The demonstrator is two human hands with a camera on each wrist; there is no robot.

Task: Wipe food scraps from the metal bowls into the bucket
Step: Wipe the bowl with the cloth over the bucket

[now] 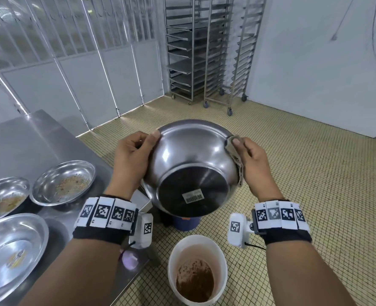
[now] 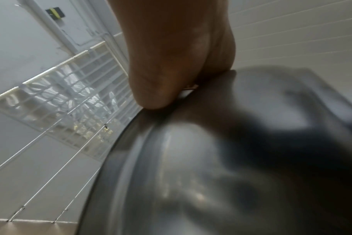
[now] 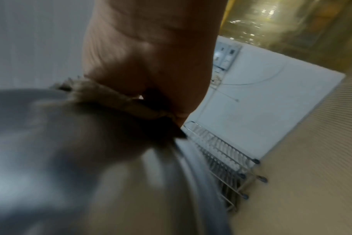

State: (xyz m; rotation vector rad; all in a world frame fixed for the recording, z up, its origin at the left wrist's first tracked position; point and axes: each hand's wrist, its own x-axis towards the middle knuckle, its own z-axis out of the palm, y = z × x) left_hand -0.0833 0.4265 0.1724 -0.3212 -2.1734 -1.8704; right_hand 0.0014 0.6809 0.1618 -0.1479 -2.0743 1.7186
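Only head view shows the bucket [image 1: 197, 270] beneath the fingers-pinched bowl [image 1: 191, 164], right fingers [image 1: 237, 142] pinching cloth [image 1: 234, 155].

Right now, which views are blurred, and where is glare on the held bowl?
Head view: sharp, wide-angle bending; bright glare spots on the held bowl. Left wrist view: bowl close, soft. Right wrist view: motion-smeared bowl and cloth.

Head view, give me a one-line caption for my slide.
Left hand and right hand, with a cloth, tip a metal bowl above the bucket.
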